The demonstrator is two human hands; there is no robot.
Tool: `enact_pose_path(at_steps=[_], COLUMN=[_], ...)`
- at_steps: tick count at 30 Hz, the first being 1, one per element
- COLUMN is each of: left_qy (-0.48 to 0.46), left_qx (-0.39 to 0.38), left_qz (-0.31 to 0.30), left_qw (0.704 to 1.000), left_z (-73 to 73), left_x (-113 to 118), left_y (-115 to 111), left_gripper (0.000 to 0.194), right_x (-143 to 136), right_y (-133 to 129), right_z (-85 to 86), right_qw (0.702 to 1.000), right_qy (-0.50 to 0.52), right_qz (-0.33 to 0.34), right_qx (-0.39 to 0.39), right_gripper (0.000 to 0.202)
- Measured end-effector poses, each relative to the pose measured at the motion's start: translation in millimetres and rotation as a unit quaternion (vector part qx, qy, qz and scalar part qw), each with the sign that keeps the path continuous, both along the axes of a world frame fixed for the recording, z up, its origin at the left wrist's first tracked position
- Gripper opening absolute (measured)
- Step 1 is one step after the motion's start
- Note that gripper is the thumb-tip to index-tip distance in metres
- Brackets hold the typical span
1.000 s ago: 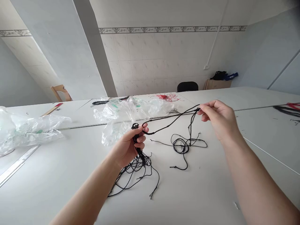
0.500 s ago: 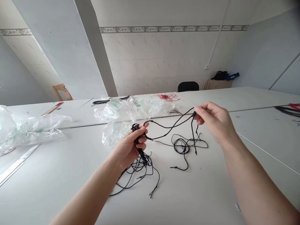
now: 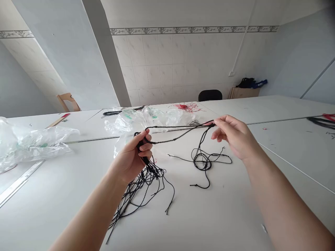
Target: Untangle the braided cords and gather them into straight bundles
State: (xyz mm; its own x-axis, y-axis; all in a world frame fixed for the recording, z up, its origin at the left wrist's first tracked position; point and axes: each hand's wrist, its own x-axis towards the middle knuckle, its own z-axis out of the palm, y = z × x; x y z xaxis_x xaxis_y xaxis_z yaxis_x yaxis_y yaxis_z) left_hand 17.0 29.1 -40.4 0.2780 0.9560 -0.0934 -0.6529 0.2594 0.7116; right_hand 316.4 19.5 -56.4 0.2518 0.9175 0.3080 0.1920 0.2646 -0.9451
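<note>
My left hand (image 3: pixel 134 153) is closed round a bundle of thin black braided cords (image 3: pixel 150 167), whose loose ends hang and spread over the white table. Between thumb and fingertips, my right hand (image 3: pixel 230 134) pinches the knotted end of a black cord loop (image 3: pixel 174 139). The loop stretches across from my left hand, its upper strand nearly straight and its lower one sagging slightly. Short cord ends dangle below my right fingertips. On the table beneath, a separate coiled black cord (image 3: pixel 202 162) lies between my hands.
Crumpled clear plastic bags (image 3: pixel 154 118) lie behind my hands, with another bag (image 3: pixel 34 143) at the left. Red threads (image 3: pixel 187 107) and scissors (image 3: pixel 195 122) are farther back. A metal ruler (image 3: pixel 22 183) lies at the left, dark cords (image 3: pixel 320 123) at the right edge.
My left hand has moved left and slightly up with the bundle. The loop is now pulled tauter. My right hand has shifted slightly left and still pinches the knotted end.
</note>
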Motion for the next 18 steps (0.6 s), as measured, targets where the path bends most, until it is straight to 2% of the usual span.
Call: enact_pose_path(at_steps=[3, 7, 9, 13, 18], left_qy=[-0.020, -0.041, -0.049, -0.044, 0.007], left_qx=[-0.007, -0.009, 0.001, 0.021, 0.032], left_qz=[0.029, 0.021, 0.018, 0.037, 0.084], left_qw=[0.999, 0.999, 0.999, 0.998, 0.996], left_z=[-0.3, 0.3, 1.2, 1.5, -2.9], left_x=[-1.8, -4.0, -5.5, -6.2, -0.6], left_y=[4.5, 7.1, 6.3, 3.9, 4.8], left_gripper=[0.009, 0.006, 0.013, 0.038, 0.036], right_x=[-1.0, -3.0, -3.3, -3.4, -9.3], right_y=[0.1, 0.3, 0.3, -0.4, -4.3], right_z=[-0.7, -0.9, -0.8, 0.8, 5.6], right_qw=[0.996, 0.991, 0.991, 0.986, 0.976], right_qy=[0.081, 0.114, 0.121, 0.149, 0.193], right_qz=[0.043, 0.062, 0.061, 0.072, 0.097], right_qx=[-0.014, -0.012, -0.008, -0.015, -0.037], right_gripper=[0.028, 0.029, 0.029, 0.029, 0.030])
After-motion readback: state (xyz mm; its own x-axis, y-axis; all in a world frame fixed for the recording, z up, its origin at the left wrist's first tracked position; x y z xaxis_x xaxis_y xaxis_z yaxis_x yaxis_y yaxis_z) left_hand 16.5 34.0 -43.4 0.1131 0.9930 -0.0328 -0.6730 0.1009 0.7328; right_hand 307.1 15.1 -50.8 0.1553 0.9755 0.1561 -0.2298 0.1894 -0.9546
